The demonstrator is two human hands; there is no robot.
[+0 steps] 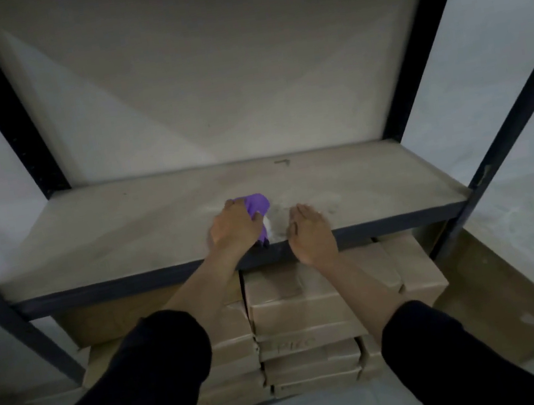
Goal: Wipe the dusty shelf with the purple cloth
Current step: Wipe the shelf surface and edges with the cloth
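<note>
Two bare hands are stretched over the front edge of a dusty shelf (123, 223) framed by dark metal uprights. The purple cloth (256, 205) is bunched in the closed grip of the left hand (234, 226), near the shelf's front middle; its long axis runs front to back. The right hand (311, 230) is laid flat, fingers extended, holding nothing, just beside it. Open board is seen left, right and behind. Wrapped brown parcels (301, 304) are stacked below.
</note>
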